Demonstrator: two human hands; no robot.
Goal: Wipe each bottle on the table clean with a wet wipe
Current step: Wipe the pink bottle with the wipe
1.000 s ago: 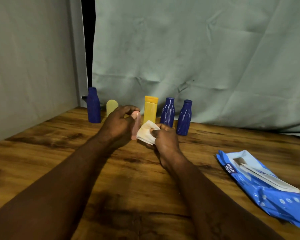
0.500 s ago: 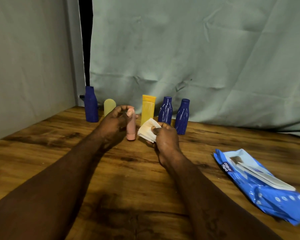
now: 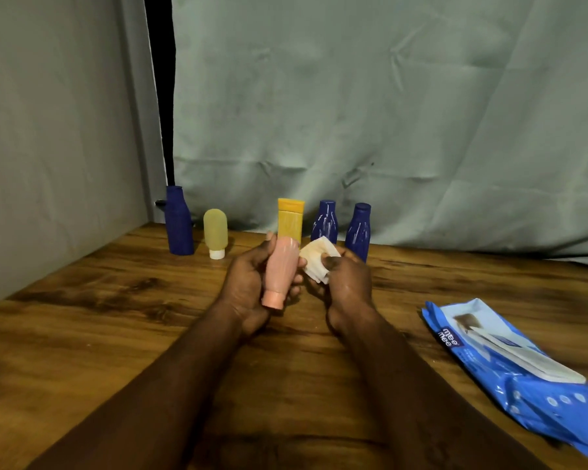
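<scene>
**Fingers of your left hand [image 3: 248, 286] wrap a pink bottle [image 3: 280, 269]; those of your right hand [image 3: 348, 279] pinch a wet wipe [image 3: 318, 259]**

Your left hand holds the pink bottle above the wooden tabletop [image 3: 116, 317], in the middle of the view. The bottle is tilted, with its cap end lower and toward you and its rounded base up and away. Fingertips curl out from behind it on the right, and the bottle hides the rest of that grip.

Your right hand is just beside it. Its thumb presses a folded, whitish wet wipe against fingers hidden behind the wipe. The wipe's left edge meets or nearly meets the bottle's right side; I cannot tell which.

Five more containers stand upright along the back of the tabletop, in front of a wrinkled grey-green cloth [image 3: 353, 113]:
- A tall dark blue bottle [image 3: 178, 222] stands at far left.
- A pale yellow tube [image 3: 215, 232] rests on its white cap.
- An orange tube [image 3: 290, 218] has its lower part hidden behind the pink bottle.
- A middle blue bottle [image 3: 325, 220] has its base covered by the wipe.
- A right blue bottle [image 3: 358, 228] is partly hidden by your right hand.

A blue wipes pack [image 3: 510, 364] lies flat at the right, well apart from your hands. Its far end is cut off by the frame edge. Its label is too small to read beyond the letters "mee". A dark gap [image 3: 160, 96] runs between the cloth panels at upper left, and nothing can be made out inside it.
</scene>
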